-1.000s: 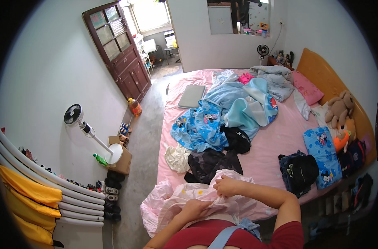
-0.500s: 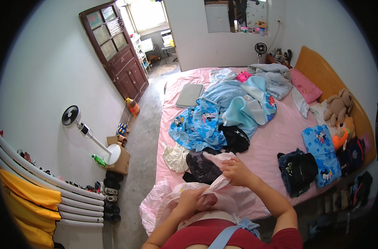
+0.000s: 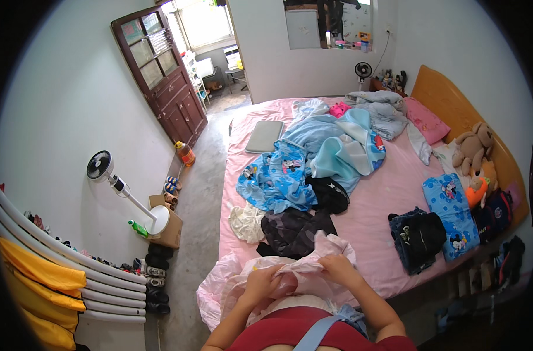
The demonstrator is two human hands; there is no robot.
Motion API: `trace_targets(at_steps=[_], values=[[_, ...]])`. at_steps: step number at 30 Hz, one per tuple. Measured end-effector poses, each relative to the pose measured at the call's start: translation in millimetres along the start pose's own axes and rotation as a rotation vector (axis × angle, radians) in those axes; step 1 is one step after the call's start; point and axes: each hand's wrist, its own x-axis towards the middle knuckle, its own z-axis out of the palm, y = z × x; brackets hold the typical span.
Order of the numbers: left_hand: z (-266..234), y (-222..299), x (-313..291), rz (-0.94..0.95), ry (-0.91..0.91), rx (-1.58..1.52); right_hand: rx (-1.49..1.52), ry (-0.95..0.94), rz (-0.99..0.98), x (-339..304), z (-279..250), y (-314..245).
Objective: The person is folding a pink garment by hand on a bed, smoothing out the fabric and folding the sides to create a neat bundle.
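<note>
Both my hands grip a pale pink garment [image 3: 313,263] bunched at the near edge of the bed. My left hand [image 3: 262,282] clutches its left part close to my body. My right hand [image 3: 339,269] pinches its right part, and a flap of the fabric sticks up between them. A dark grey garment [image 3: 296,231] lies just beyond the pink one. A cream cloth [image 3: 246,223] lies to the left of that.
The bed has a pink sheet [image 3: 389,193]. On it lie blue printed bedding [image 3: 278,175], a black garment [image 3: 328,194], a folded dark pile [image 3: 418,237], a grey laptop [image 3: 265,136], a blue pillow [image 3: 451,213] and plush toys [image 3: 474,152]. A white fan [image 3: 102,167], a box and shoes stand on the floor at left.
My hands pulled back toward my body with the pink garment and came closer together. The right hand, raised over the dark garment half a second ago, dropped lower.
</note>
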Motion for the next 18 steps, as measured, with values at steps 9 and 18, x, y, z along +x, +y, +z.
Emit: trace_targets(at_steps=[9,18], values=[[-3,6,-3,0.018,0.003,0.009,-0.086,0.202,0.201,-2,-17,-9],[-6,13,-2,-0.005,0.01,-0.011,-0.029,0.312,0.247,-5,-7,-8]])
